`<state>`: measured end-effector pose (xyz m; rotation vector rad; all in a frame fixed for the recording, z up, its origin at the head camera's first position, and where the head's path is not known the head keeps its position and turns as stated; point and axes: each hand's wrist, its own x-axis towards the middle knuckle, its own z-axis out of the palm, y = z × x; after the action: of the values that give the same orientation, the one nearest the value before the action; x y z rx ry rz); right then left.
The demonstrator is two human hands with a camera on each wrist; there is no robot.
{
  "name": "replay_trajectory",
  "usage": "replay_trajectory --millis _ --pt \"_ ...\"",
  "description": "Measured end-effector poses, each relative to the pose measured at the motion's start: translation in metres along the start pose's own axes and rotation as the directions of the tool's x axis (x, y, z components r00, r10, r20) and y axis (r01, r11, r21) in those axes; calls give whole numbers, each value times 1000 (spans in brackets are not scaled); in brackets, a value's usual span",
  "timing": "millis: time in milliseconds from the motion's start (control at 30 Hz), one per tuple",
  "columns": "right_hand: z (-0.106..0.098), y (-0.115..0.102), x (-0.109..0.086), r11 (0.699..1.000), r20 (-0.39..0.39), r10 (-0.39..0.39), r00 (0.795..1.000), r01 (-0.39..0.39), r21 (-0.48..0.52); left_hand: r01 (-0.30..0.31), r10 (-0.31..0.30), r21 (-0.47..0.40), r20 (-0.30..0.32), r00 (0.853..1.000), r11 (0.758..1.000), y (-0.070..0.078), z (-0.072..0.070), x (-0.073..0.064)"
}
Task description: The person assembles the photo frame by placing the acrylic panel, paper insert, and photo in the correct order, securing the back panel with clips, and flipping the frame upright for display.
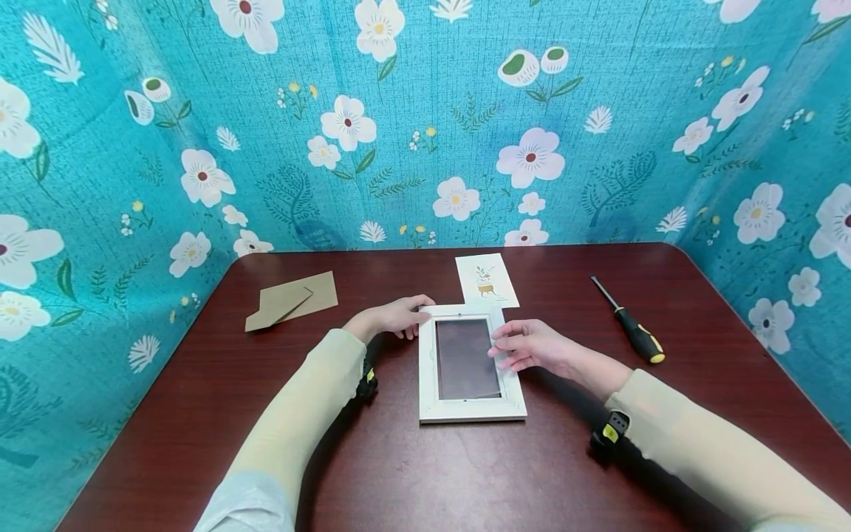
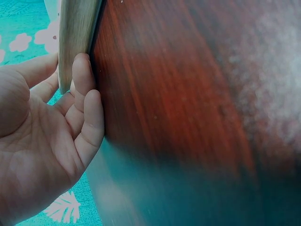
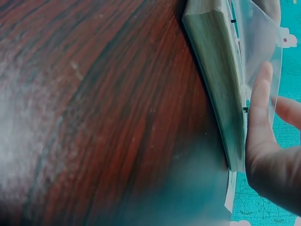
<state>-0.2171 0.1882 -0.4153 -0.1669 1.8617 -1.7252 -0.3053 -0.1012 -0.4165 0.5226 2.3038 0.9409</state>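
A white picture frame (image 1: 428,369) lies on the table, its inner opening facing up. My left hand (image 1: 397,316) grips its upper left corner, thumb on top and fingers against the side edge (image 2: 75,37). At the frame's right side my right hand (image 1: 532,346) pinches a clear plastic sheet (image 1: 465,358) by its right edge. In the right wrist view the sheet (image 3: 258,37) stands tilted up off the frame's opening, and one finger shows flat along it.
A brown backing board (image 1: 312,292) with a stand flap lies at the back left. Behind the frame is a white card (image 1: 487,277) with a plant drawing, overlapped by the frame's top edge in this view. A black and yellow screwdriver (image 1: 638,332) lies to the right. Floral cloth (image 1: 412,148) surrounds the table.
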Motion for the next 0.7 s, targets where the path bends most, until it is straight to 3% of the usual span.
replay_trajectory --millis 700 --pt "10 1 10 999 -13 -14 1000 13 -42 -7 7 2 -11 1000 1000 0 1 -2"
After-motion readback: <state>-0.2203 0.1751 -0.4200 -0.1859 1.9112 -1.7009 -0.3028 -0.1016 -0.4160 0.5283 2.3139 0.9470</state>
